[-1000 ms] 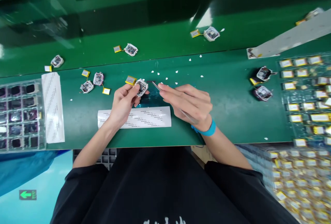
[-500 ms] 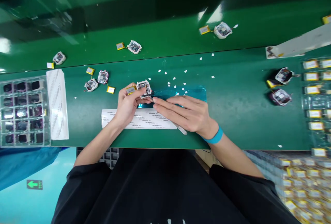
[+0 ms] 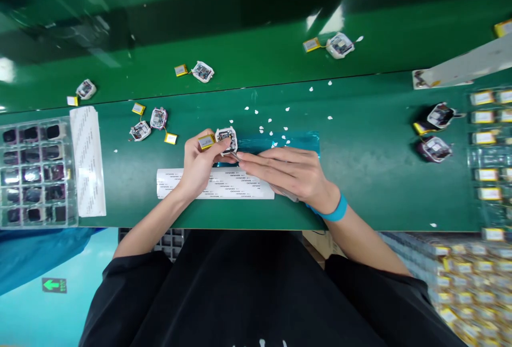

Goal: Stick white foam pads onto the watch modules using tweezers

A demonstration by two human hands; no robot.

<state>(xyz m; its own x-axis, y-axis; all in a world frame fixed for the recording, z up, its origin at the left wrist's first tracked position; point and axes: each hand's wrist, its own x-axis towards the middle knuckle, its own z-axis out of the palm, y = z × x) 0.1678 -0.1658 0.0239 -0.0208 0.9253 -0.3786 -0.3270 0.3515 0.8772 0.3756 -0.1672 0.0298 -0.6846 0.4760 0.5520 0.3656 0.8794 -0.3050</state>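
Observation:
My left hand [image 3: 203,160] grips a white watch-like housing [image 3: 226,134] with an exposed circuit board, the thumb lying over its face. A yellow battery pack [image 3: 206,141] hangs beside it over the same hand's fingers. My right hand [image 3: 290,172] is closed on tweezers [image 3: 235,156], whose tip meets the lower right edge of the housing; the fingers hide much of the tool. Under the hands lie a blue film strip [image 3: 304,143] and a white printed sheet [image 3: 240,189].
Several small white stickers [image 3: 270,120] dot the green bench [image 3: 372,176]. More housings with batteries lie at left [image 3: 140,131], on the back strip [image 3: 202,71] and at right [image 3: 436,149]. A clear tray [image 3: 40,171] stands far left, a metal bracket [image 3: 460,66] at right.
My left hand has shifted slightly right with the housing and battery. The right hand has tilted a little, tweezers still at the housing's edge. Housings on the back strip have slid slightly left.

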